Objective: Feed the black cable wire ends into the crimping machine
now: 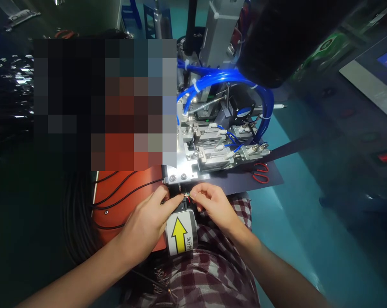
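My left hand (145, 220) rests over the edge of the orange-red machine top, fingers curled and thumb stretched toward a small metallic part (187, 195) with a bit of red. My right hand (214, 203) pinches at this part from the other side, thumb and index finger pressed together. The piece is too small to name, and what lies inside my left fingers is hidden. It sits over a dark narrow track, just in front of a bright metal plate (177, 176). Below my hands is a white label with a yellow arrow (179, 234).
Behind my hands stand metal pneumatic cylinders (212, 156) with looping blue air hoses (234, 77). Red-handled scissors (260, 173) lie on the dark board to the right. Black cables (79, 214) hang in a bundle at the left. Thin black wires cross the orange-red surface (138, 192).
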Available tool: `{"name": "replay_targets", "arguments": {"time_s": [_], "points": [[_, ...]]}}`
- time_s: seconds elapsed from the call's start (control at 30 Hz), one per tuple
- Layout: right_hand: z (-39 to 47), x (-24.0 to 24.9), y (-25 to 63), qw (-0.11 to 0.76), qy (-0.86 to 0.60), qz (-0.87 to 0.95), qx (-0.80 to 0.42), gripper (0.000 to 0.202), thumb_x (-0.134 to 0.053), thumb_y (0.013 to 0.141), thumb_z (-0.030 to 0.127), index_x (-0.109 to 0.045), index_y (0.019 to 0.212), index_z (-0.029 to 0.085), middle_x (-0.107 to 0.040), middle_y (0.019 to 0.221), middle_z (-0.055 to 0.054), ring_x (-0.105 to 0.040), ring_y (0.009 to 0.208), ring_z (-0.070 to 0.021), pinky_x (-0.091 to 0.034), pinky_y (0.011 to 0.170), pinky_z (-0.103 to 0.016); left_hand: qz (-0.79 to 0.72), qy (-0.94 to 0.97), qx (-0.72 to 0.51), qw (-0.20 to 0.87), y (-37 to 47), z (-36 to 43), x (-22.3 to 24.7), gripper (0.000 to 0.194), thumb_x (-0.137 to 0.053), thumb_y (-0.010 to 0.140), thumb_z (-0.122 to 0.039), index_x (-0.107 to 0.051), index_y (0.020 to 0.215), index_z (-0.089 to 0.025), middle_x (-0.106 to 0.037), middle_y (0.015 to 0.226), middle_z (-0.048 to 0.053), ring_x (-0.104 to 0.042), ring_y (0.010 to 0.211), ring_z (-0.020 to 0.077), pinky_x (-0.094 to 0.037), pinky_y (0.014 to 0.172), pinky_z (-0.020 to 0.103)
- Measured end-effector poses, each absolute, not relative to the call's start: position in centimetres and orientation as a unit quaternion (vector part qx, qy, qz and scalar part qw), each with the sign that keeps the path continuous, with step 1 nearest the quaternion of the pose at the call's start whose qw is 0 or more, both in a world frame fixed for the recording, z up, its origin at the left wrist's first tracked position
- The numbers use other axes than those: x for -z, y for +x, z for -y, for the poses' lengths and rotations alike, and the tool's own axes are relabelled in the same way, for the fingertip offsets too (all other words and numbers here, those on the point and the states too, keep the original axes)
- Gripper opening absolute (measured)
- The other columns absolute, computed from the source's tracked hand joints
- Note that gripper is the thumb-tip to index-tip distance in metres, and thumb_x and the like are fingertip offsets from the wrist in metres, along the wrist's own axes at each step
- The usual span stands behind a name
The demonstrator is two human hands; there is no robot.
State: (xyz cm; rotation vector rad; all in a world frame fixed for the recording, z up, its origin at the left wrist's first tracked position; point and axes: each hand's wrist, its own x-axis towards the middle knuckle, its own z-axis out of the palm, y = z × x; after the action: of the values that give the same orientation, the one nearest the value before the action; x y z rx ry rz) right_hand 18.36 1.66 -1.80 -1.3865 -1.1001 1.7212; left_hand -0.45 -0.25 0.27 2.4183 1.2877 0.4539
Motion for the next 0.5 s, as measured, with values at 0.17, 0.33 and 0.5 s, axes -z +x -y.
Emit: {"name": "replay_targets", "arguments": {"time_s": [0.17,0.33,0.5], "points": [[-1.04,2.22,18.07,0.325,-0.558,0.45,-0.617,0.018,-0.057,0.081,0.031,-0.054,0.071,0.017,-0.051,0.06,0.003,-0.047,0.05,-0.0104,-0.036,0.048,-0.023,-0.439,0.878,-0.131,0.137,-0.48,0.39,-0.29,0.034,-0.036,0.091,-0.011,-0.055,0.117,-0.017,-0.05,0.082,0.005,-0.054,0.068,0.0168,-0.047,0.056,0.027],[-0.62,2.64,18.2,0.335,-0.572,0.455,-0.594,0.019,-0.056,0.082,0.033,-0.054,0.072,0.017,-0.053,0.064,0.002,-0.049,0.051,-0.011,-0.039,0.048,-0.024,-0.429,0.889,-0.118,0.107,-0.58,0.57,-0.1,0.034,-0.037,0.09,-0.011,-0.054,0.12,-0.015,-0.052,0.085,0.006,-0.054,0.069,0.0176,-0.047,0.057,0.028],[-0.88,2.44,18.62,0.338,-0.561,0.444,-0.611,0.021,-0.059,0.081,0.038,-0.058,0.077,0.017,-0.055,0.069,0.0,-0.048,0.052,-0.0112,-0.038,0.048,-0.024,-0.429,0.886,-0.122,0.124,-0.75,0.48,-0.06,0.036,-0.04,0.088,-0.008,-0.054,0.12,-0.017,-0.053,0.087,0.006,-0.055,0.07,0.0164,-0.048,0.059,0.027]]}}
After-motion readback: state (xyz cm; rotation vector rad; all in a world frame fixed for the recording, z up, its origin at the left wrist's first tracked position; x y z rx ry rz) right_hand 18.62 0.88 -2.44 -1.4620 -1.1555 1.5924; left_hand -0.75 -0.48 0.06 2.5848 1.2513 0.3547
